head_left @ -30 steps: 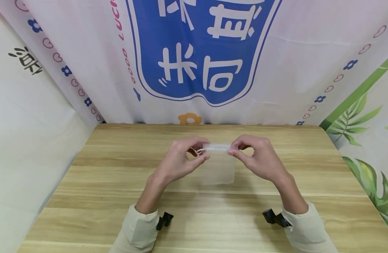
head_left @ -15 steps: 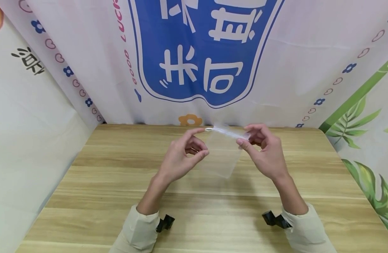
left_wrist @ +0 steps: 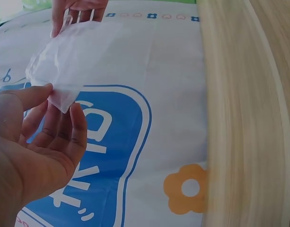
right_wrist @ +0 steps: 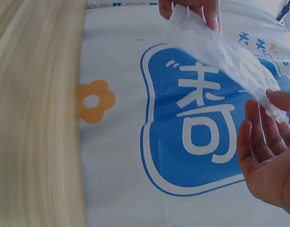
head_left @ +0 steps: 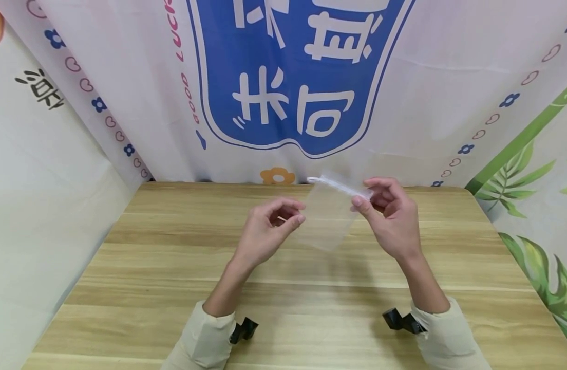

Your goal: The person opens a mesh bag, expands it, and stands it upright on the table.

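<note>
pouch [head_left: 327, 216] first: where is it, seen from the hands?

between them, raised over the table [head_left: 149, 257], thin enough that the wood shows through. its hem [head_left: 341, 187] runs on a slant, far left to nearer right, and the rest hangs from it toward the near side and a bit to the left.

and the right hand [head_left: 396, 223]?

thumb against fingers, pinching the right end of that hem.

the left hand [head_left: 267, 226]?

lower down, on the opposite side. in the left wrist view its thumb lies over the pouch with fingers behind, so i read it as a light pinch on the left edge, not on the hem.

what would a next move turn on, then?

my guess is the white loop [head_left: 314, 180] at the hem's left end. it lies beyond the left fingertips, on the far side and slightly to the right. no finger touches it in the head view.

which hand is nearer to it?

the left, clearly; the right is at the hem's other end. whether the pouch's mouth is parted, i can't tell.
</note>
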`<state>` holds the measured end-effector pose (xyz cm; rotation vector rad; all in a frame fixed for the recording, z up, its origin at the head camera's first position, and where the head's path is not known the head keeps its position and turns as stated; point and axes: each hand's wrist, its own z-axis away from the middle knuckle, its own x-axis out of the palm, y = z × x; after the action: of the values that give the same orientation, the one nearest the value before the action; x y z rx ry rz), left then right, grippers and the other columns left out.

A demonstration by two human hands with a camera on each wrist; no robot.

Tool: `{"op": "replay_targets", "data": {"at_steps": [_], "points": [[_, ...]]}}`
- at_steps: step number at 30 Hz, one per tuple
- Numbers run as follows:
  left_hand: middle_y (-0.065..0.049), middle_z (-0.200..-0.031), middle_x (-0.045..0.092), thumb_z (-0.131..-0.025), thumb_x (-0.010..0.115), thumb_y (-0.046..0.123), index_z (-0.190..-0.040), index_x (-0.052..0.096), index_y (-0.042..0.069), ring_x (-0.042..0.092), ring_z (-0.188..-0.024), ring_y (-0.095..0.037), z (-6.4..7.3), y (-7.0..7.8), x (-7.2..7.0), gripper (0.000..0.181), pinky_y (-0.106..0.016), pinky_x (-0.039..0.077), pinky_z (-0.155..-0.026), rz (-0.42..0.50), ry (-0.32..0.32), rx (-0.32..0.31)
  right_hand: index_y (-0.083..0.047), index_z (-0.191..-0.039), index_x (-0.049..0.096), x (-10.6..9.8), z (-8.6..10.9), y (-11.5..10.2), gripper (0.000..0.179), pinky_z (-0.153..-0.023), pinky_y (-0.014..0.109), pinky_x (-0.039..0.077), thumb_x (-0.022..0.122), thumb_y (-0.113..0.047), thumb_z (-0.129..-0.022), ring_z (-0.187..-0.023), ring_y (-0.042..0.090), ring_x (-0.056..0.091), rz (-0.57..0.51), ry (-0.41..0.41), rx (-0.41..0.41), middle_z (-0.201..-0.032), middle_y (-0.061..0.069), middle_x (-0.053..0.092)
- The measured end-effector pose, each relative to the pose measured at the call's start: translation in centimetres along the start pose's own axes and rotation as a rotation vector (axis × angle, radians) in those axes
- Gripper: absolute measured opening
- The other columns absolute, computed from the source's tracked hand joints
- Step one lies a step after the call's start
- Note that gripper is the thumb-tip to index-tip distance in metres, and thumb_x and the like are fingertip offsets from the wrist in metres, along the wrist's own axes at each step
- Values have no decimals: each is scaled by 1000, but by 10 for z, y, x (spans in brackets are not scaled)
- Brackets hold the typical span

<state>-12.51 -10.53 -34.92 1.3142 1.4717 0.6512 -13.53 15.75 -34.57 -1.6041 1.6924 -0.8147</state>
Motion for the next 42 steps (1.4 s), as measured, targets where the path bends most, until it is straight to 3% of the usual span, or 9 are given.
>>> {"op": "replay_targets", "data": {"at_steps": [5, 8, 15, 18, 26, 33, 37, 42], "points": [[-12, -100, 79, -98, 77, 6, -114, 78, 3, 70, -83, -14, 0, 1, -3, 16, -21, 60, -73, -22, 27, 23, 2, -123, 68, -7, -1, 0, 42, -78, 14, 60, 75, 18, -85, -82, 5, 71, 82, -15, -1, -96, -10, 76], [-11, -100, 79, -98, 77, 6, -113, 79, 4, 70, -83, -15, 0, 1, -3, 15, -23, 61, -74, -43, 30, 30, 6, -128, 66, -10, -1, 0, 46, -84, 15, 59, 77, 16, -84, -88, 5, 70, 144, -57, -8, -101, -10, 75], [-7, -99, 79, -99, 76, 6, -110, 80, 6, 72, -86, -16, 0, 1, -1, 11, -30, 65, -75, -122, -4, 76, 1, -134, 66, -11, -1, -1, 58, -91, 14, 57, 87, 7, -81, -97, 5, 69, 317, -168, -22, -109, 10, 76], [-7, -99, 78, -99, 76, 5, -109, 80, 6, 73, -86, -15, 0, 1, 1, 11, -33, 66, -74, -167, -37, 113, -1, -134, 68, -10, -1, -1, 58, -92, 13, 56, 89, 2, -81, -98, 7, 68, 387, -229, -52, -110, 11, 77], [-5, -102, 78, -100, 76, 7, -108, 80, 7, 72, -86, -12, 0, 0, 6, 9, -21, 63, -72, -275, -134, 215, -9, -117, 78, -3, 3, 1, 33, -88, 22, 60, 89, -6, -86, -95, 16, 76, 465, -393, -97, -106, 1, 82], [-7, -102, 78, -99, 76, 5, -107, 80, 5, 75, -87, -15, 1, 0, 8, 9, -23, 64, -70, -264, -143, 236, -12, -109, 80, 3, 6, 1, 19, -80, 36, 63, 86, -11, -91, -89, 8, 72, 486, -508, -42, -98, -5, 80], [-8, -103, 78, -99, 76, 5, -109, 79, 4, 75, -84, -15, 2, 0, 10, 10, -27, 65, -70, -262, -142, 243, -13, -104, 81, 7, 8, 2, 11, -77, 36, 64, 84, -12, -94, -86, 6, 71, 483, -555, -15, -96, -5, 81], [-9, -104, 79, -100, 76, 7, -114, 78, 4, 76, -86, -17, 2, 1, 10, 15, -24, 64, -72, -251, -129, 240, -14, -100, 81, 9, 9, 1, 6, -77, 33, 65, 83, -11, -95, -85, 6, 73, 478, -552, -3, -93, -5, 81]]}}
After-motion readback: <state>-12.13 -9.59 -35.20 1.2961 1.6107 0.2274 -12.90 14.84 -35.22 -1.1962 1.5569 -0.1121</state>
